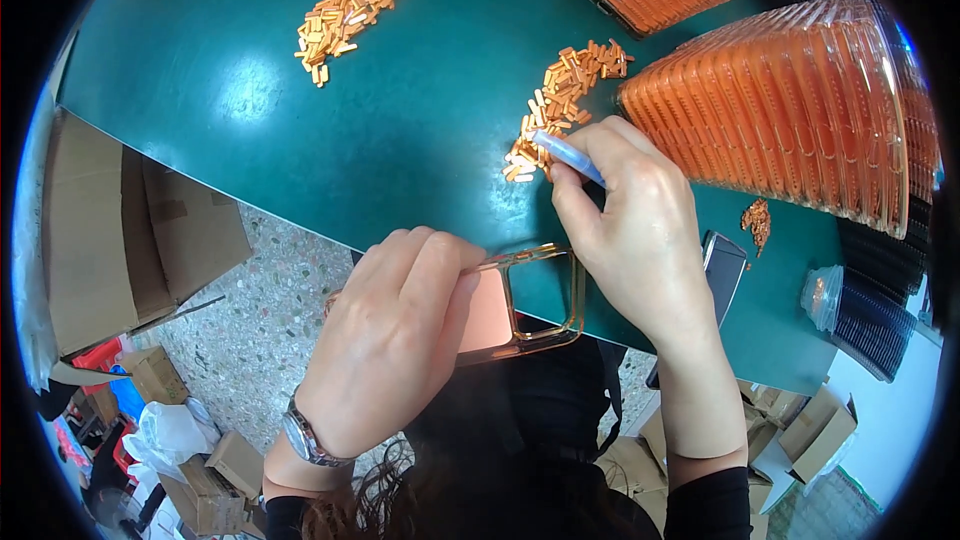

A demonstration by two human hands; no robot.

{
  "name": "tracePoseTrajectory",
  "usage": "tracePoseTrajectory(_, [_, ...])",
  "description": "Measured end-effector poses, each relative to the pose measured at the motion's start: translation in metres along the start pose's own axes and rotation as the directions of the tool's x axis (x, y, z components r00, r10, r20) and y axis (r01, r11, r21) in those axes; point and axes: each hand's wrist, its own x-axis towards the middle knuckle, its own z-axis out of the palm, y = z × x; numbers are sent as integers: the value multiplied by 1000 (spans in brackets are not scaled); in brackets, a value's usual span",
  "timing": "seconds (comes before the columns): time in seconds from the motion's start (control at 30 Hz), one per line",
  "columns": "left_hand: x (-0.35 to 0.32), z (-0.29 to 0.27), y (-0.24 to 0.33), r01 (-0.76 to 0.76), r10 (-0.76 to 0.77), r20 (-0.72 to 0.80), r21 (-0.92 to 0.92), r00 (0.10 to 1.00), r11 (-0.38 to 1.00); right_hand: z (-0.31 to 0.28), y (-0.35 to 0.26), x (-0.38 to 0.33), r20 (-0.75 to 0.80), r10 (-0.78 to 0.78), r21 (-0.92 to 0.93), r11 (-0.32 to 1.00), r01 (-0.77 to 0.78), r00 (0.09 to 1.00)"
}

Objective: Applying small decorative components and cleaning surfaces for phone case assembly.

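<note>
Left hand point(395, 335) grips clear phone case point(520, 305) from above, held at table edge point(300, 210). Right hand point(630, 220) pinches blue-tipped tool point(568, 157), tip at nearer pile of small orange parts point(560, 105). Looks mid-job: case still in hand, both piles largely unused, second pile point(350, 10) far left. Orange tray stacks point(800, 100) at right. Wrists bent down.

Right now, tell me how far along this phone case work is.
Done: stacks of orange cases in clear trays stand at the right of the green table. In hand: the left hand holds a clear phone case, while the right hand points a blue pen-like tool at a pile of small orange pieces. Left: that pile and a second one.
</note>
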Motion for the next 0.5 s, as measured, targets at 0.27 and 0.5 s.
tracePoseTrajectory(0.27, [1,-1,6,21,-21,15,26,1000,999,-9,12,-5,48,3,29,1000,-5,999])
tracePoseTrajectory(0.5, [10,6,16,28,-30,9,168,1000,985,-15,24,-14,84,-16,95,995,8,996])
